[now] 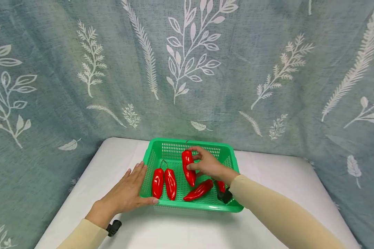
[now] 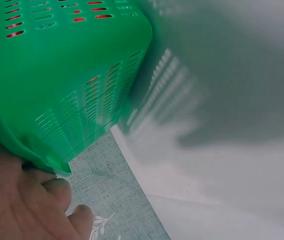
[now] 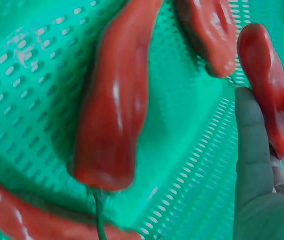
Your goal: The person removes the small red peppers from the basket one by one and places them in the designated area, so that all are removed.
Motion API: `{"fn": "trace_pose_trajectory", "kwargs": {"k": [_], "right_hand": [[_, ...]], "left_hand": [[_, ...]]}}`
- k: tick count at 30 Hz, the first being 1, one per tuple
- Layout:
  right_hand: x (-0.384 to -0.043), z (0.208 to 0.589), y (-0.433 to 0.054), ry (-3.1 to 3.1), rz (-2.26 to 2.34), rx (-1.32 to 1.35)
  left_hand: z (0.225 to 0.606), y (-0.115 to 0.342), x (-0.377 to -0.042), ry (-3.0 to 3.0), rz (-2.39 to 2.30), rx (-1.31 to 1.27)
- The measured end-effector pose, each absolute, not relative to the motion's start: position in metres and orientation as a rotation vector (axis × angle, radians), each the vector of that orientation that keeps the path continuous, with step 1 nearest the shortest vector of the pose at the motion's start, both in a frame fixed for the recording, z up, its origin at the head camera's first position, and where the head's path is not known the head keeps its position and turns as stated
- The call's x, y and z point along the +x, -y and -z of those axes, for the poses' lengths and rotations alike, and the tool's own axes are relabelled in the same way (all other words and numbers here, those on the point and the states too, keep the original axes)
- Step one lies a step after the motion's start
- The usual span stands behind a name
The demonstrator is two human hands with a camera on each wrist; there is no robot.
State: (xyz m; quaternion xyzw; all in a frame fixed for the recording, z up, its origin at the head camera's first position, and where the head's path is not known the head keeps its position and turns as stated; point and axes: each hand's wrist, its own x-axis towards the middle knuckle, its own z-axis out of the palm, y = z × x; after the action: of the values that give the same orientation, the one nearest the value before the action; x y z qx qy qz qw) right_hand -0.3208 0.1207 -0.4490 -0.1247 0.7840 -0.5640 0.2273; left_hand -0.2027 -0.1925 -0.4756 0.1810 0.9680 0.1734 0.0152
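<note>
A green plastic basket (image 1: 199, 205) with slotted walls holds several shiny red chili peppers. My right hand (image 1: 209, 164) reaches over its right side and grips one red pepper (image 1: 188, 167), tip pointing down, between thumb and fingers; in the right wrist view this pepper (image 3: 269, 85) lies along the thumb. My left hand (image 1: 127, 190) rests on the basket's left front corner, fingers stretched along the left rim and thumb on the front rim. From the left wrist, that hand (image 2: 27, 200) shows beneath the rim's edge, touching it.
Two peppers, one left (image 1: 157, 183) and one beside it (image 1: 170, 184), lie in the basket's left part. Another pepper (image 1: 199, 190) lies slanted at the front, and one more (image 1: 221, 186) is partly hidden under my right wrist. A white table (image 1: 174, 231) and patterned cloth (image 1: 187, 86) surround the basket.
</note>
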Motion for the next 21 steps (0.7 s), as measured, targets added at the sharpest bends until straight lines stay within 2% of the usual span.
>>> {"fn": "trace_pose_trajectory", "kwargs": {"k": [21], "right_hand": [[-0.312, 0.399, -0.212, -2.304, 1.609, -0.32]], "left_hand": [[0.474, 0.19, -0.2, -3.023, -0.628, 0.579]]}}
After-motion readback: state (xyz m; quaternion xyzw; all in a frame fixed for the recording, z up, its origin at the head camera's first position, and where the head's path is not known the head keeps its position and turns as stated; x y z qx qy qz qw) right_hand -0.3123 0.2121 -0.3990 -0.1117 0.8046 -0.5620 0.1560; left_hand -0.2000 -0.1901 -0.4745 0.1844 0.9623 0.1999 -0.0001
